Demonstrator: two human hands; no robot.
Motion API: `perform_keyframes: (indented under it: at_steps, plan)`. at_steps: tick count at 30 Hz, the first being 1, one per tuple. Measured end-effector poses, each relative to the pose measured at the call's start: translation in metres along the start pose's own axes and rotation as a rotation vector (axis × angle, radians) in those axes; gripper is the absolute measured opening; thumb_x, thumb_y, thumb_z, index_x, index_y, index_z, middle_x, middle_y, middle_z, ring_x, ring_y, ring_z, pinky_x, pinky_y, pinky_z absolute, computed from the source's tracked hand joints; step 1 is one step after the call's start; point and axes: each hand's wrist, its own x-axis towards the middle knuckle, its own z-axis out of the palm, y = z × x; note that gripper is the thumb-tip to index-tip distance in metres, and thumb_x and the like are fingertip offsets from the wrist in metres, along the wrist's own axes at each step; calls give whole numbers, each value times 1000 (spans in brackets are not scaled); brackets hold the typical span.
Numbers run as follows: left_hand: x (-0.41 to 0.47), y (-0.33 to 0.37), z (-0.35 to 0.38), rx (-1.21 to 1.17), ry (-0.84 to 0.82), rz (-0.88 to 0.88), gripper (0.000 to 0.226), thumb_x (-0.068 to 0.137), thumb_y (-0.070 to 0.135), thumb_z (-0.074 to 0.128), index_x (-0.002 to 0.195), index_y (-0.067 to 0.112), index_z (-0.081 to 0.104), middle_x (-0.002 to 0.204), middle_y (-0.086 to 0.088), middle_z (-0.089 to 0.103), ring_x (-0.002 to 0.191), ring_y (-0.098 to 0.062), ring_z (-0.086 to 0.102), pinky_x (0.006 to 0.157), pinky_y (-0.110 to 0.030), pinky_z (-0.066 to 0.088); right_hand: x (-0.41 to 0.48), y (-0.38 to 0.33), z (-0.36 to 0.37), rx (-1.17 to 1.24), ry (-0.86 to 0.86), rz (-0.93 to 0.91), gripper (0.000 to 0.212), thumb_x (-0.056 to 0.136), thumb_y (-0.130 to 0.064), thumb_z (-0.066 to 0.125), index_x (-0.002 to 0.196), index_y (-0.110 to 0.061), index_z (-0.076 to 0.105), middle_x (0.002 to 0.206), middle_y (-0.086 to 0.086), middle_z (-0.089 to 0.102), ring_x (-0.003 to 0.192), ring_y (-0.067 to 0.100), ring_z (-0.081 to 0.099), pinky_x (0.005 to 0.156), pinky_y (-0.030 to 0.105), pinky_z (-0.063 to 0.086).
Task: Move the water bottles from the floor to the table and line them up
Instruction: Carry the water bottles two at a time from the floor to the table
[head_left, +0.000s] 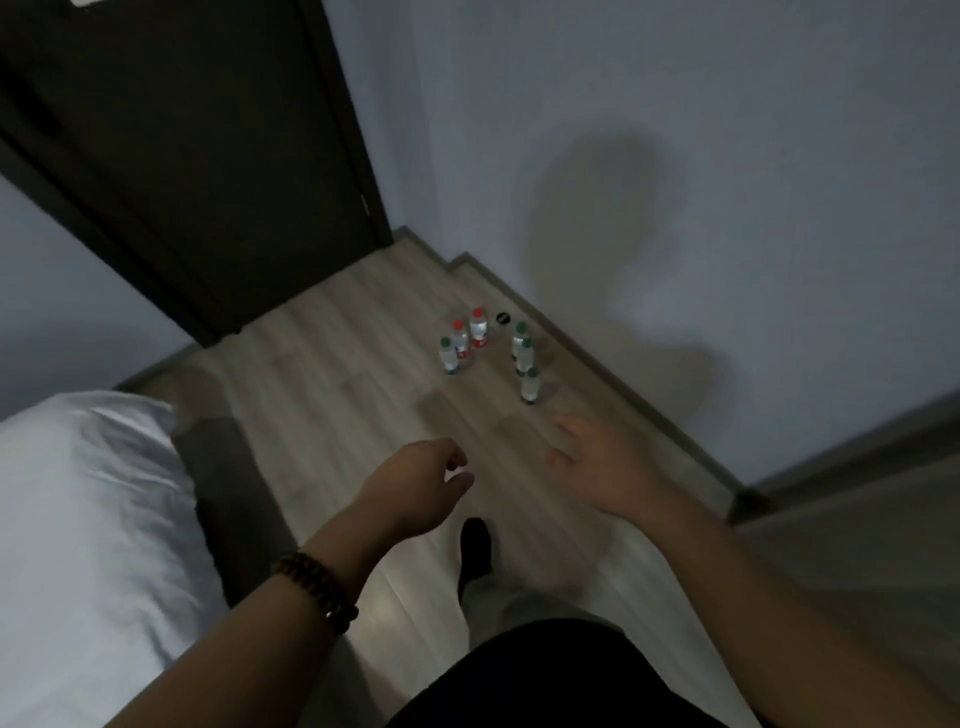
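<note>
Several small clear water bottles stand upright on the wooden floor near the wall. Two red-capped bottles (479, 328) and a green-capped one (448, 357) form the left cluster. More green-capped bottles (529, 387) stand in a row to the right. My left hand (421, 480), fingers loosely curled and holding nothing, hovers above the floor short of the bottles. With fingers spread and empty, my right hand (597, 460) reaches forward just below the nearest green-capped bottle. The table edge (852, 457) shows at the right.
A bed with white bedding (88, 519) fills the left side. A dark door (208, 156) stands at the back left. A small dark round object (502, 317) lies by the wall skirting. My foot (475, 551) is on the floor between bed and wall.
</note>
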Motion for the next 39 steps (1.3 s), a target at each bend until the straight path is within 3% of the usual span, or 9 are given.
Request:
perform_keyframes:
  at_steps: [7,14,19,24,30,34,39]
  plan:
    - [107,-54,-102,70,-18,26,34,101,43,58,130,25,64,126,6,68,109,-12,65,92,-31,54,145,-63,-10,108,-20,61,56,102,-37,60,150,-11,51,146,10,59,129,26,60,107,35,48]
    - [201,-114,-177,29,18,21,30,100,43,59,125,27,65,122,8,69,104,-11,66,90,-31,55,249,-130,-29,62,11,59,37,101,-33,60,129,-8,64,124,12,70,111,29,66,91,38,54]
    - [287,-148,-202,10,-36,93,26,99,39,63,118,22,68,118,4,71,101,-16,68,84,-25,49,304,-146,-30,58,57,126,50,103,-38,58,147,-13,56,141,10,63,126,26,60,102,32,47]
    - [376,-167,-214,50,-166,265,25,99,33,64,117,16,69,118,0,73,105,-19,68,82,-20,41,341,-163,-21,89,124,282,44,103,-40,56,141,-19,59,138,6,64,124,25,59,103,34,47]
    - [450,-182,-218,75,-254,376,21,95,26,68,111,13,71,111,-6,75,108,-27,68,88,-31,49,380,-173,-6,165,192,500,52,101,-46,59,147,-23,53,141,4,61,125,21,60,107,36,48]
    - [481,-190,-197,77,-303,392,17,94,23,66,107,14,71,108,-8,76,104,-31,69,87,-33,50,403,-154,12,223,194,590,52,101,-46,59,148,-27,50,143,1,59,124,20,60,104,36,49]
    - [543,-213,-121,66,-311,349,11,93,21,67,102,16,71,100,-6,76,97,-30,70,82,-31,50,446,-78,77,286,196,676,53,99,-45,62,147,-28,50,142,1,61,126,21,60,105,38,50]
